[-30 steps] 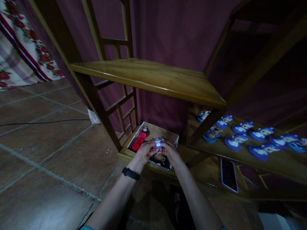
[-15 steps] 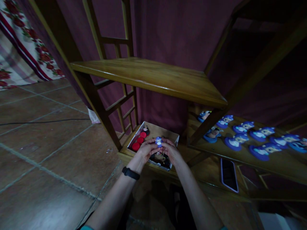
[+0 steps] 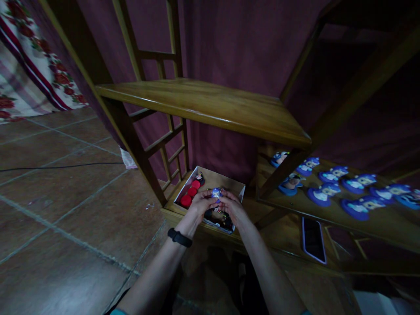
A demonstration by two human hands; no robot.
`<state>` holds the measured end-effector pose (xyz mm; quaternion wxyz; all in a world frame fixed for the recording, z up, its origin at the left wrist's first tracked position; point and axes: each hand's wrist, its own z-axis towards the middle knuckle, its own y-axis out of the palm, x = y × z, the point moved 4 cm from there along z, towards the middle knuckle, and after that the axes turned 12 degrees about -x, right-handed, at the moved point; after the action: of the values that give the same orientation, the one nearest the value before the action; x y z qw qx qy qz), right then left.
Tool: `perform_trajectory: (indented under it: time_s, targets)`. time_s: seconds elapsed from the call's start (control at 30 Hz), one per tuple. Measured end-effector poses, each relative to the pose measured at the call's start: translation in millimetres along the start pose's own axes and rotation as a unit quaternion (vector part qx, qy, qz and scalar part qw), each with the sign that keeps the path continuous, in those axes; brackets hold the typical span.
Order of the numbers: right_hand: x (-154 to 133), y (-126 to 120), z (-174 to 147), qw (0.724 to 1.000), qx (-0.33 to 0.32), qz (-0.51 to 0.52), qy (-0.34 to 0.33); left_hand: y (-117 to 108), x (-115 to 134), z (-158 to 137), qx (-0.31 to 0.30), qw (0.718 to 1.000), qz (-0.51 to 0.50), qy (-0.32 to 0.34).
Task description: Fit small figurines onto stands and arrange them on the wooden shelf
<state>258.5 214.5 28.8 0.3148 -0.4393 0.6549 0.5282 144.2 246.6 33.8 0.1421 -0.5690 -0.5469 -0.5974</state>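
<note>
Plainly, both hands were busy with one small toy figure [image 3: 216, 193], blue-purple on top and white below, which stood upright between their fingertips. The left hand [image 3: 201, 204] pinched it low on one side, and the right hand [image 3: 232, 205] pinched it from the other; a black wristband [image 3: 179, 237] circled the left wrist. They held the toy above the open box [image 3: 218, 176], nearer its right edge than its left. Inside that box, red discs [image 3: 186, 201] lined the left edge, and a little dark figure [image 3: 199, 177] was by the back left corner. Dark things [image 3: 226, 220], too dim to name, lay toward the front right corner. The box sat at the left end of the bottom shelf [image 3: 169, 211]. Farther right, purple-based figures [image 3: 323, 194] filled a raised shelf [image 3: 315, 216], and a phone [image 3: 314, 240] lay below that shelf's front edge.
</note>
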Motion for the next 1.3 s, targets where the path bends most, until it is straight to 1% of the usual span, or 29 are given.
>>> perform_trajectory:
  time_s: [0.2,0.4,0.53,0.73,0.83,0.97,1.13,1.3]
  targets:
    - [4.5,-4.1,1.6,1.0,0.023,-0.007,0.001,4.3,0.2,-1.0,0.005,0.999,0.042,0.014]
    - [3.2,-1.1,-0.8,0.999,0.037,-0.006,0.001,2.3,-3.0,1.1,0.01,0.999,0.025,0.019]
    - [1.2,-0.1,-2.5,0.999,0.047,-0.012,0.009,2.7,-2.7,2.5,-0.003,1.0,0.013,0.01]
    - [-1.6,-2.2,-0.8,0.997,0.043,-0.063,-0.006,6.7,-1.0,0.4,-0.012,1.0,0.027,-0.006]
    - [-0.7,-2.8,0.5,0.996,0.047,-0.071,-0.012,5.4,-1.7,1.3,-0.009,0.998,0.059,0.01]
    - [1.7,-2.8,1.8,0.997,0.051,-0.058,-0.012,1.4,-2.6,5.1,0.001,0.992,0.121,0.035]
    - [0.7,-1.6,2.3,0.999,0.034,-0.035,-0.013,-3.7,-3.1,9.5,0.025,0.98,0.194,0.037]
    - [0.2,-0.8,2.3,0.999,0.027,-0.036,-0.014,-5.8,-0.9,8.5,0.054,0.966,0.247,0.046]
